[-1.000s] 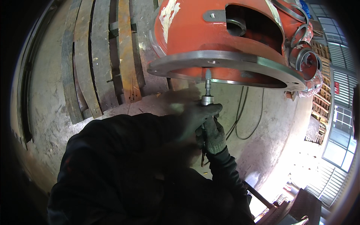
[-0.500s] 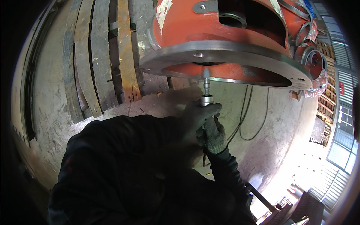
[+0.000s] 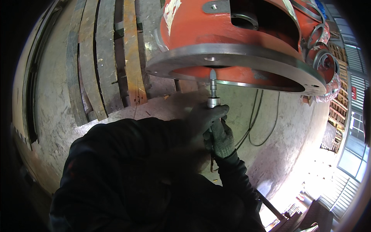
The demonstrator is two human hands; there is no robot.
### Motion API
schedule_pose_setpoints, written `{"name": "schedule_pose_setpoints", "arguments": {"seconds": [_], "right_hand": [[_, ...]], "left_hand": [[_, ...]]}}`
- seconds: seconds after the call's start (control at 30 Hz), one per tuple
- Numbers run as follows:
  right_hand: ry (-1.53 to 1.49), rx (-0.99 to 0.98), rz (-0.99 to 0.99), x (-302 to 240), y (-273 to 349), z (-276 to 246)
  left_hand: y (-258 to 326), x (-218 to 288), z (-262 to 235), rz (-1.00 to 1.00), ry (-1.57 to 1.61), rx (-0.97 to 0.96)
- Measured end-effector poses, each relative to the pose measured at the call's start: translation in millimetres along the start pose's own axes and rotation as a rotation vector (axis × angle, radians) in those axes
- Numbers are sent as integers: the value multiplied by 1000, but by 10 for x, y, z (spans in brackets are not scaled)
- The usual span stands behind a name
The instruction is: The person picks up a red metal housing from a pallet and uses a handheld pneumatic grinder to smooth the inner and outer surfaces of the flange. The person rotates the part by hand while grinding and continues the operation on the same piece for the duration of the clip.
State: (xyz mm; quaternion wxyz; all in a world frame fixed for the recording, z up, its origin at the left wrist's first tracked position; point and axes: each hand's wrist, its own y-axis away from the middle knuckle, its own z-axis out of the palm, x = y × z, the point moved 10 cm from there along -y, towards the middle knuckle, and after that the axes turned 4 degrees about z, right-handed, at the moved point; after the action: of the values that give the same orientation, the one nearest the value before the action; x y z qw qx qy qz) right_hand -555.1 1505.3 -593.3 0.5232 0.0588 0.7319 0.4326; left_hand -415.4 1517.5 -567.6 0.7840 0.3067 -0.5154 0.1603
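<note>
A slim silver-metal tool (image 3: pixel 213 101) was clamped by fingers of a dark-gloved left hand (image 3: pixel 208 116) and grey-gloved right hand (image 3: pixel 223 139); through slippage, the round grey-steel flange (image 3: pixel 247 56) could be scratched.

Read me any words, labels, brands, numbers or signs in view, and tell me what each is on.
No text can be read.
Small red panel at far right: any lettering is too small.
Dark mark inside the orange-red casting: too blurred to tell if it's writing.
</note>
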Motion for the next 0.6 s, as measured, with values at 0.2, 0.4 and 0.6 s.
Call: {"name": "schedule_pose_setpoints", "arguments": {"seconds": [0.2, 0.4, 0.6], "right_hand": [[-62, 4, 82, 97, -56, -23], [-57, -4, 104, 55, -75, -8], [-65, -32, 67, 190, -126, -79]], "left_hand": [[90, -238, 15, -179, 167, 53], [-61, -111, 0, 41, 208, -62], [-81, -552, 162, -445, 324, -329]]}}
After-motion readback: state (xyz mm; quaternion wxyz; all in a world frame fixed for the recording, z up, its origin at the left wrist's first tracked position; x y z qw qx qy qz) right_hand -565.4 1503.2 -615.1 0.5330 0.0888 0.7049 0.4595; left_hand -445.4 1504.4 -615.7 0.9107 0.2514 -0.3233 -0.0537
